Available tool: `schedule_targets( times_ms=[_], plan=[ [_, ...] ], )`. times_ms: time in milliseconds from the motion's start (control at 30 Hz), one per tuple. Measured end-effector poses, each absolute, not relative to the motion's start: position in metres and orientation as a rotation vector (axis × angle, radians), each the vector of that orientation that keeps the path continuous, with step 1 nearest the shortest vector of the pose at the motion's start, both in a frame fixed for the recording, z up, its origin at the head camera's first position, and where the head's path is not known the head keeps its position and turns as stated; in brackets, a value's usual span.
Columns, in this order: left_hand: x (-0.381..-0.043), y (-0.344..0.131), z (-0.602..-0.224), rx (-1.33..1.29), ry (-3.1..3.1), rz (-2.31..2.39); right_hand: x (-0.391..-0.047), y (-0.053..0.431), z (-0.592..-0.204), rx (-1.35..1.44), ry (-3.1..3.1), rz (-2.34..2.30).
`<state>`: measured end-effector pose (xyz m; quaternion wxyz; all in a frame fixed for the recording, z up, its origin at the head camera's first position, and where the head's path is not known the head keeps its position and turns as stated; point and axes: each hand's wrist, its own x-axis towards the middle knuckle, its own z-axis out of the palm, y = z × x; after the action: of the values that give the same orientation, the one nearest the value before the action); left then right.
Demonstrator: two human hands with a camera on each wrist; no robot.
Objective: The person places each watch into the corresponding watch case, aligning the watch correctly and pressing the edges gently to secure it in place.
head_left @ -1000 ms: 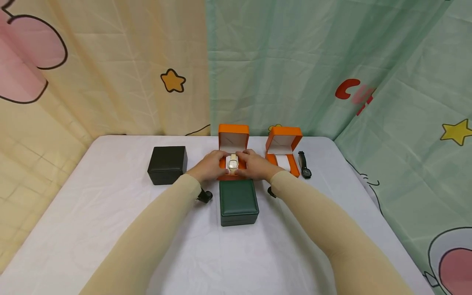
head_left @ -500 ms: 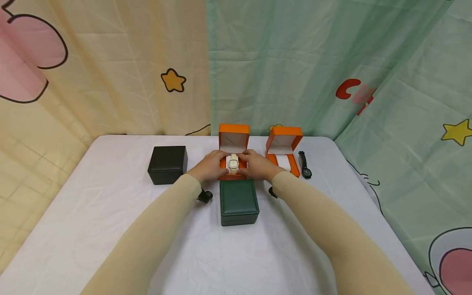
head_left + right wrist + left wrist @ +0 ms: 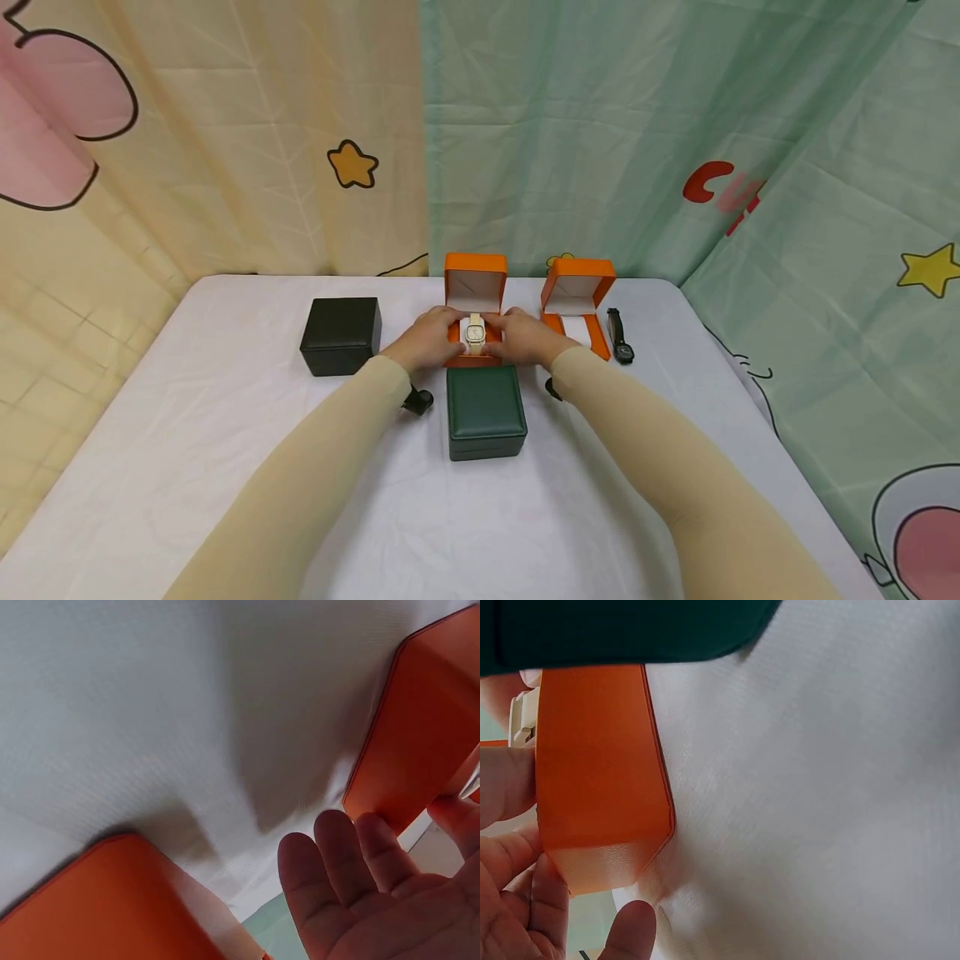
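Clock = head view, centred on the square-faced watch with cream strap (image 3: pixel 475 333), 12 is away from the person. The watch sits on the white cushion (image 3: pixel 463 332) inside the orange square box with raised, white-lined lid (image 3: pixel 476 262), lid standing at 12.

Left hand (image 3: pixel 427 337) is at 9, right hand (image 3: pixel 523 337) at 3, facing each other across the watch. Each has a thumb on the near side and a finger on the far side, reaching over the box edge at the cushion. Can't tell whether either pinches the cushion or just presses on it. Right wrist view shows three fingers loosely extended by the box's outer wall; left wrist view shows left fingers at the box corner.

Dark green leather-look box (image 3: pixel 487 404), lid down, just beside at 6. Black leather-look box (image 3: pixel 341 333), lid down, at 9 past the left hand. Second orange box, lid up, white cushion inside (image 3: pixel 581 267), at 3 past the right hand; round black watch (image 3: pixel 618 337) just beside it, further out at 3. All on the white cloth-covered table (image 3: pixel 225 433)
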<state>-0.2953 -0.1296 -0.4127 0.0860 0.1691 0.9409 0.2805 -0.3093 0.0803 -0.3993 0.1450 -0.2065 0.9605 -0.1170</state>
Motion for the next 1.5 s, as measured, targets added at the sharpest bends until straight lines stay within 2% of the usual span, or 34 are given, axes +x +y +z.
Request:
schedule_targets(
  times_ms=[367, 533, 767, 933, 1167, 1300, 1500],
  plan=[
    [-0.293, -0.129, -0.410, 0.494, 2.821, 0.781, -0.315, 0.083, -0.403, -0.566, 2.713, -0.370],
    [-0.293, -0.138, -0.395, 0.506, 2.829, 0.811, -0.315, 0.088, -0.390, -0.515, 2.773, -0.480],
    [-0.306, -0.154, -0.359, 0.232, 2.881, 1.242, -0.319, 0.085, -0.352, -0.332, 2.955, -0.807],
    [-0.324, -0.157, -0.348, 0.132, 2.772, 1.384, -0.337, 0.073, -0.336, -0.285, 2.874, -0.971],
    [-0.336, -0.147, -0.350, 0.119, 2.611, 1.458, -0.356, 0.068, -0.338, -0.216, 2.786, -0.994],
    [-0.339, -0.143, -0.355, 0.089, 2.573, 1.512, -0.358, 0.070, -0.339, -0.107, 2.716, -1.115],
    [-0.337, -0.146, -0.356, 0.037, 2.481, 1.595, -0.355, 0.075, -0.341, -0.086, 2.600, -1.270]
  ],
)
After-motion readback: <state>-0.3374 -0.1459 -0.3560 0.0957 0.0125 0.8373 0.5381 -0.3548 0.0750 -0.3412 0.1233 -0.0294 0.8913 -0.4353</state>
